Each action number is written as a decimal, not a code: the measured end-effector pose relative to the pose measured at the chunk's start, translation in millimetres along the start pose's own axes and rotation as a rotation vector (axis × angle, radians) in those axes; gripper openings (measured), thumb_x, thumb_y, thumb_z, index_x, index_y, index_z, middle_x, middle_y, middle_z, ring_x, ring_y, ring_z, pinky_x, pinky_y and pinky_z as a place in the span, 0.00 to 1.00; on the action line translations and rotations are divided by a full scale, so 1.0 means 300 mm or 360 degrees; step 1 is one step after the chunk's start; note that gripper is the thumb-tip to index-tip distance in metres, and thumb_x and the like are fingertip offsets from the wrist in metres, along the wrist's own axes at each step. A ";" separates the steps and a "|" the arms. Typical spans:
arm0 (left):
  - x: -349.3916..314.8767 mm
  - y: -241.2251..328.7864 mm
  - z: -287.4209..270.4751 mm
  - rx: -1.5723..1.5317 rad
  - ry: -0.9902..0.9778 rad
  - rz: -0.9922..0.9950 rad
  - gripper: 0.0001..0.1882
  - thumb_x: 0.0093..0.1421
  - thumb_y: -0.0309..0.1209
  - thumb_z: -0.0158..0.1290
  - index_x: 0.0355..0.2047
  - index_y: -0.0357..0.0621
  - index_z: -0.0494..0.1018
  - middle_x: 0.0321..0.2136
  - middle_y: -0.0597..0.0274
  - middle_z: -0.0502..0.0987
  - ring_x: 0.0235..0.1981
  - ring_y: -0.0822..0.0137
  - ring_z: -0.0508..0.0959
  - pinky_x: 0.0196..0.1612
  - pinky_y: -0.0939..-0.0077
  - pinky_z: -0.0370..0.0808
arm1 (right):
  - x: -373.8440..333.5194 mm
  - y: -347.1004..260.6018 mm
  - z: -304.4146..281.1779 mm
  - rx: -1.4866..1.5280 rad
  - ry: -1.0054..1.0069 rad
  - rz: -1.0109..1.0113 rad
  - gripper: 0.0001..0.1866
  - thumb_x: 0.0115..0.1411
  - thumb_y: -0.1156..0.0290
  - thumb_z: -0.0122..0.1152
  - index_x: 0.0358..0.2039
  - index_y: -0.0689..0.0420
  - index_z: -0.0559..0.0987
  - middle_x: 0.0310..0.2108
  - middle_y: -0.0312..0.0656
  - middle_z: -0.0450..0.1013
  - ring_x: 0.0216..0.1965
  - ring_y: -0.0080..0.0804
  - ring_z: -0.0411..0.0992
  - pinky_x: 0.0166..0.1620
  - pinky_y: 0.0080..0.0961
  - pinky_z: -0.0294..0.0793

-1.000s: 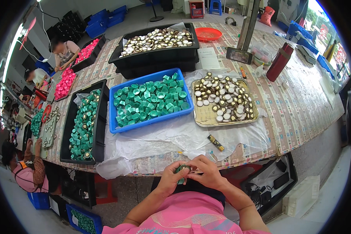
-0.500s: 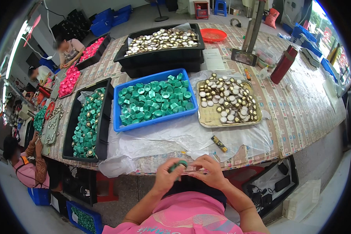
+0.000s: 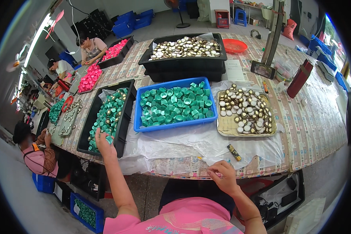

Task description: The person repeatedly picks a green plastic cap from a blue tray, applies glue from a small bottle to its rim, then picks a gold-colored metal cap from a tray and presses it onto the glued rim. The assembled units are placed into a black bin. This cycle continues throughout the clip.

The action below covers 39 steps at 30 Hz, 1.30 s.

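Observation:
My left hand (image 3: pixel 104 145) is over the near end of a long black bin (image 3: pixel 129 113), which holds green fluted cups, some with pale discs in them. A green fluted cup (image 3: pixel 110 139) shows at its fingers and seems held there. My right hand (image 3: pixel 224 177) hangs by the table's front edge with fingers curled together; whatever they hold, if anything, I cannot make out. Between and beyond the hands stands a blue tray (image 3: pixel 175 127) full of empty green cups. To its right, a metal tray (image 3: pixel 227 126) bears many round discs, some white side up, some dark-rimmed with gold.
A black-and-gold cylinder (image 3: pixel 234 153) lies on white sheeting (image 3: pixel 175 150). Farther back are a large black tub (image 3: pixel 183 64) of discs, a red dish (image 3: pixel 235 46), a phone at a metal post (image 3: pixel 262 70) and a red flask (image 3: pixel 300 78). Other people sit along the left side.
My hands, together at the table edge before, are now apart. The left has swung left to the black bin with a green cup; the right stays near the edge. The view has shifted left.

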<state>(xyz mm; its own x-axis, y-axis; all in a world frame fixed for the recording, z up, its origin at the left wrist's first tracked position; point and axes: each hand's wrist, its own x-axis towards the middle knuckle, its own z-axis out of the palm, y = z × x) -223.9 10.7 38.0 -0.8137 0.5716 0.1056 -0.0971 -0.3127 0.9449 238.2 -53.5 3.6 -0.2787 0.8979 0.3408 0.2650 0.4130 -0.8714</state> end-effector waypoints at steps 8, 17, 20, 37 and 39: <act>-0.437 -0.130 0.145 -0.0461 -0.1131 -0.1233 0.20 0.66 0.38 0.46 0.53 0.40 0.67 0.29 0.64 0.73 0.23 0.72 0.72 0.21 0.80 0.69 | 0.078 0.060 -0.028 -0.0698 0.0082 -0.0067 0.12 0.52 0.71 0.63 0.38 0.59 0.79 0.35 0.45 0.72 0.40 0.45 0.67 0.44 0.37 0.66; -0.739 -0.129 0.236 -0.0733 -0.1338 -0.1905 0.25 0.66 0.35 0.46 0.60 0.37 0.59 0.43 0.58 0.71 0.38 0.69 0.72 0.28 0.81 0.71 | 0.055 0.057 -0.024 -0.0675 -0.0108 0.0302 0.19 0.49 0.62 0.68 0.39 0.60 0.77 0.33 0.48 0.72 0.38 0.48 0.70 0.43 0.40 0.68; -0.760 -0.136 0.222 -0.0786 -0.1395 -0.1989 0.26 0.65 0.36 0.49 0.60 0.39 0.60 0.45 0.56 0.70 0.39 0.69 0.73 0.30 0.81 0.73 | 0.036 0.055 -0.026 -0.0508 0.0043 0.0352 0.20 0.48 0.62 0.70 0.38 0.60 0.77 0.33 0.47 0.72 0.37 0.48 0.71 0.41 0.39 0.70; -0.851 -0.150 0.240 -0.0914 -0.1469 -0.2143 0.25 0.63 0.34 0.52 0.58 0.43 0.61 0.38 0.56 0.71 0.33 0.71 0.70 0.28 0.82 0.70 | -0.020 -0.079 -0.085 0.0244 0.0404 0.0092 0.20 0.42 0.72 0.77 0.34 0.58 0.75 0.32 0.39 0.72 0.34 0.30 0.71 0.38 0.25 0.70; -0.852 -0.156 0.233 -0.0977 -0.1554 -0.2126 0.24 0.64 0.35 0.50 0.58 0.42 0.61 0.36 0.56 0.71 0.31 0.72 0.69 0.28 0.83 0.70 | -0.019 -0.082 -0.084 0.0195 0.0404 0.0045 0.20 0.42 0.72 0.77 0.33 0.58 0.75 0.32 0.39 0.72 0.34 0.31 0.71 0.38 0.25 0.70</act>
<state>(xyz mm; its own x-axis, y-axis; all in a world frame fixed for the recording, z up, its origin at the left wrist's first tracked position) 28.7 -67.7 -11.7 0.5805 0.7828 -0.2243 -0.7171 0.6219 0.3145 256.4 -64.9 32.1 -0.0288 0.9246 0.3798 0.1513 0.3796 -0.9127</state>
